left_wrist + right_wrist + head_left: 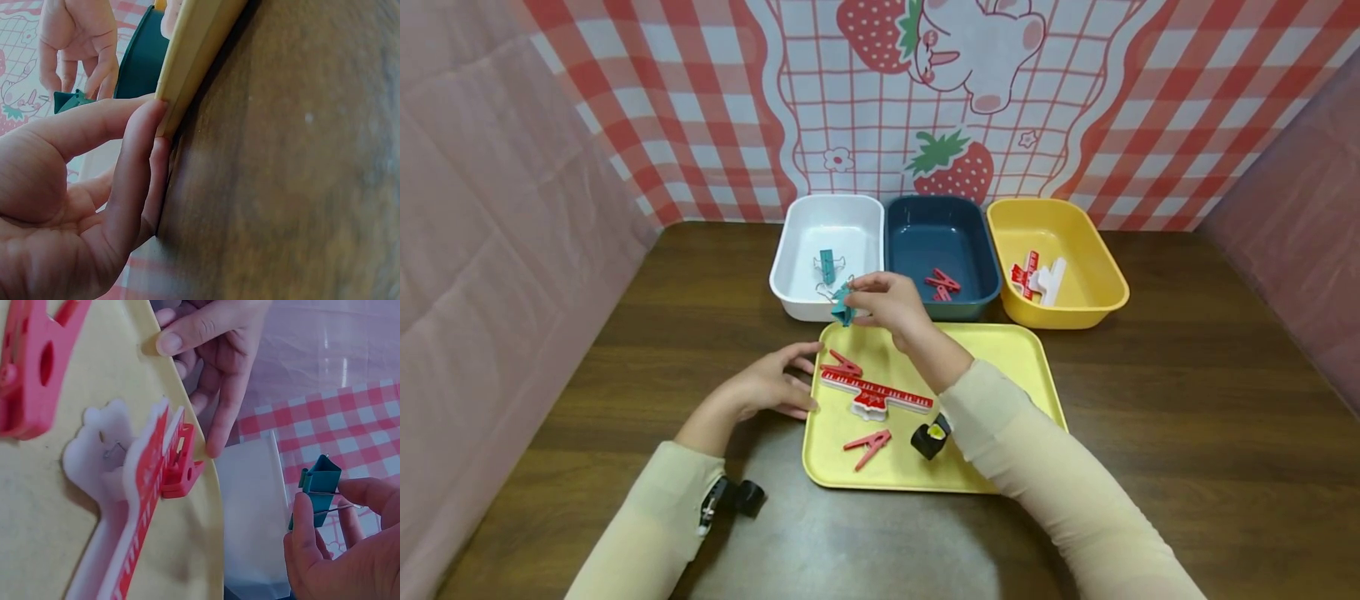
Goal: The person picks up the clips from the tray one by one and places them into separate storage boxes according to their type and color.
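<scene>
My right hand point(891, 308) pinches a teal binder clip point(842, 307) above the front rim of the white bin point(827, 204). Wire handles of the clip show between the fingers in the right wrist view. Another teal binder clip point(827, 267) lies inside that bin. My left hand point(771, 383) touches the left edge of the yellow tray point(1000, 342) with spread fingers. On the tray are a red clothespin point(842, 365), a long red-and-white clip point(880, 393) with a piano-key pattern, and a second red clothespin point(868, 448) nearer the front.
A dark blue bin point(936, 204) with red clothespins point(942, 285) stands beside the white one. To its right, a yellow bin point(1097, 250) holds a red-and-white clip point(1026, 275) and a white clip point(1049, 282). A checked cloth point(700, 108) hangs behind.
</scene>
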`<action>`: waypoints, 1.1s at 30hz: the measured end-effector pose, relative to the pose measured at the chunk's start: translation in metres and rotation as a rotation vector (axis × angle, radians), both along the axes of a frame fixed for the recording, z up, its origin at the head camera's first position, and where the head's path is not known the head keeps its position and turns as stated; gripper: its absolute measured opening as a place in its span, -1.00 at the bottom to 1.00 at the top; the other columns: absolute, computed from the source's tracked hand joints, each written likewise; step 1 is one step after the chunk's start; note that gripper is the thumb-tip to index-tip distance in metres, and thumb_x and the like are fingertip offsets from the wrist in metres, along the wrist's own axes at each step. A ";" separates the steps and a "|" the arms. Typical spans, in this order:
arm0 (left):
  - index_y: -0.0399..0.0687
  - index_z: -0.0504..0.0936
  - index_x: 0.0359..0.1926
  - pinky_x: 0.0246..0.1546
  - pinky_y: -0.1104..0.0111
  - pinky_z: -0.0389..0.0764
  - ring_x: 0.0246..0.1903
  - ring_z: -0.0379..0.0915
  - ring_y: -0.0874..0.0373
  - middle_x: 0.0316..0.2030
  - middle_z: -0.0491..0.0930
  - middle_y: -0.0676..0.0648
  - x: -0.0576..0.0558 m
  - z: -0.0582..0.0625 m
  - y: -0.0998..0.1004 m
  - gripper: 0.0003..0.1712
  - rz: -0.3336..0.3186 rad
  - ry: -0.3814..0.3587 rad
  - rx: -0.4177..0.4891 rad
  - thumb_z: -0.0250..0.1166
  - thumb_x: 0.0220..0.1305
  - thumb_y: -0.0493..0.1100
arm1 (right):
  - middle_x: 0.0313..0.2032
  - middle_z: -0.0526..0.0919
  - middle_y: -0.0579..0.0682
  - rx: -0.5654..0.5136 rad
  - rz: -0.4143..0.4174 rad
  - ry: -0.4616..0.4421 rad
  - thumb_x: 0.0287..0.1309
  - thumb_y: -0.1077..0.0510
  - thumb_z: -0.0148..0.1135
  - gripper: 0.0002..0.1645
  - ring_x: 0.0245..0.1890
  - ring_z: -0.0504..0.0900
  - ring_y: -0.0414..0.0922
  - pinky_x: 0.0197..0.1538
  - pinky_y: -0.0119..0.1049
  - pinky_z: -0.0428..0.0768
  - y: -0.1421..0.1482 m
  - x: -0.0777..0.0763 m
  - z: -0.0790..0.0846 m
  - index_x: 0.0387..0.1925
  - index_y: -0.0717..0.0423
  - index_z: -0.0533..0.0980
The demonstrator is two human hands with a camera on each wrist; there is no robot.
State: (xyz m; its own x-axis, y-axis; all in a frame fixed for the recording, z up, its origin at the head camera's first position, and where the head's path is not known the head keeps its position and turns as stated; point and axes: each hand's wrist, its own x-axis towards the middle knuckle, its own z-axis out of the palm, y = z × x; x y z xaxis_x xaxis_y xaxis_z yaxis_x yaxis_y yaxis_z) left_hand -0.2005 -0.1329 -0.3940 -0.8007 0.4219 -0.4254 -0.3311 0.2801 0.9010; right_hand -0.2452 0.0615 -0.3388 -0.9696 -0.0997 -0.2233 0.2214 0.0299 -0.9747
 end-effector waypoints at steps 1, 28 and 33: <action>-0.13 0.03 0.40 -0.29 0.18 0.69 -0.19 0.48 -0.01 0.08 0.19 -0.30 0.000 0.000 0.000 0.00 0.002 0.001 0.001 0.29 -0.04 -0.59 | -0.15 0.56 0.13 -0.008 -0.008 -0.002 0.11 0.34 0.24 -0.71 -0.30 0.60 -0.09 -0.13 -0.16 0.67 0.000 -0.001 0.000 -0.10 0.36 0.51; -0.07 0.08 0.38 -0.29 0.17 0.69 -0.18 0.48 -0.02 0.08 0.20 -0.29 0.001 0.001 0.001 0.00 0.017 -0.010 -0.023 0.29 -0.06 -0.60 | -0.17 0.54 0.10 -0.080 -0.198 0.014 0.08 0.35 0.24 -0.76 -0.20 0.58 -0.04 -0.12 -0.22 0.66 -0.006 -0.028 0.002 -0.16 0.32 0.52; -0.07 0.08 0.38 -0.29 0.18 0.69 -0.18 0.48 -0.02 0.08 0.20 -0.28 0.000 0.000 0.001 0.00 0.017 -0.012 -0.022 0.30 -0.06 -0.60 | -0.18 0.51 0.12 -0.073 -0.219 0.015 0.12 0.33 0.23 -0.73 -0.10 0.57 0.04 -0.12 -0.23 0.66 -0.008 -0.030 0.002 -0.11 0.31 0.51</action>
